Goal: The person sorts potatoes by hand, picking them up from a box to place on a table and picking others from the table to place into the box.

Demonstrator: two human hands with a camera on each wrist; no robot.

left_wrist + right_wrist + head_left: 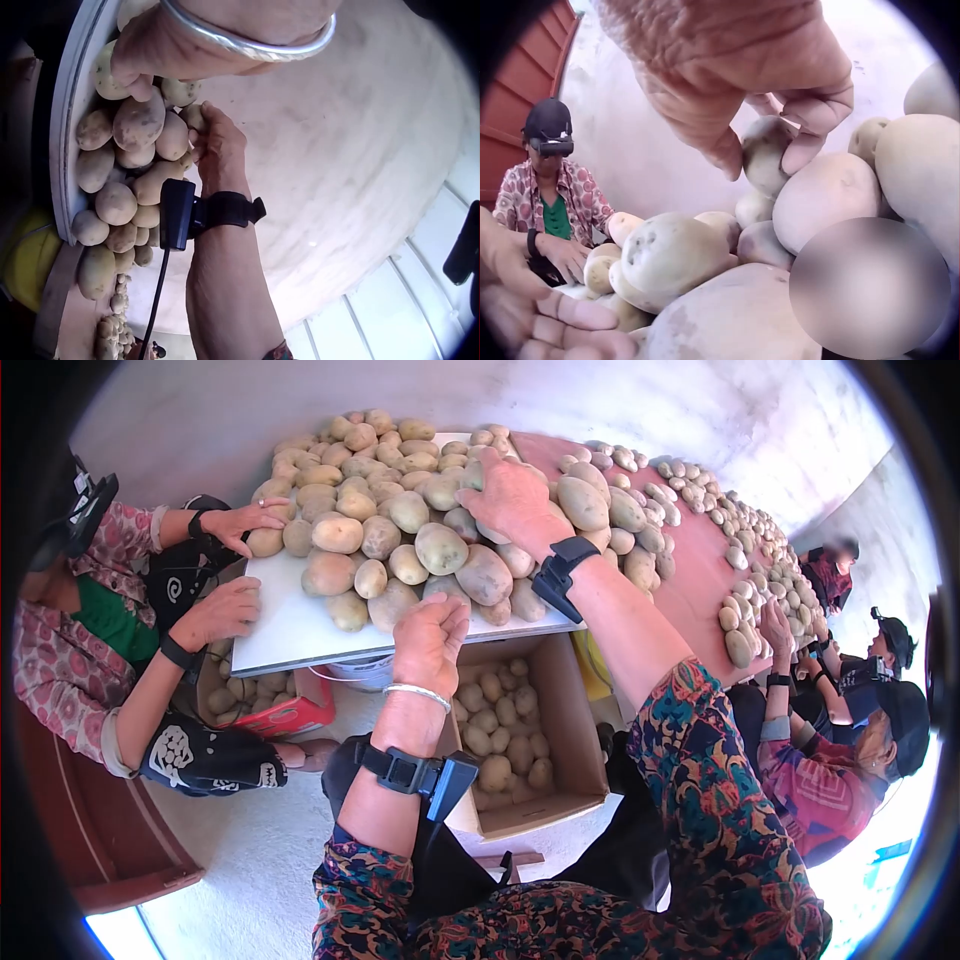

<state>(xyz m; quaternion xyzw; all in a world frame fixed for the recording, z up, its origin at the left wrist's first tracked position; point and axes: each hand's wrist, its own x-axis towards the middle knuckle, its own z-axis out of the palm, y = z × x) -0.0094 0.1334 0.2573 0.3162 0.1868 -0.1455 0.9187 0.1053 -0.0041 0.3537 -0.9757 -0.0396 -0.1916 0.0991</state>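
Potatoes [440, 550] lie heaped on a white board [290, 630]. My right hand [510, 500] reaches over the heap toward its far side. In the right wrist view its thumb and fingers pinch a small potato [767, 156] just above the larger ones. My left hand [430, 645] is at the near edge of the board, close to the front potatoes, with its fingers loosely bent. Its palm and fingers [570, 315] show in the right wrist view with nothing held. A pale potato [111, 71] lies right beside that hand in the left wrist view.
Below the board stands a cardboard box [590, 760] with potatoes inside, and a red box [310, 710] of potatoes to its left. A person [100, 620] at the left touches the heap. More potatoes lie on a reddish surface [690, 575]; other people sit at the right.
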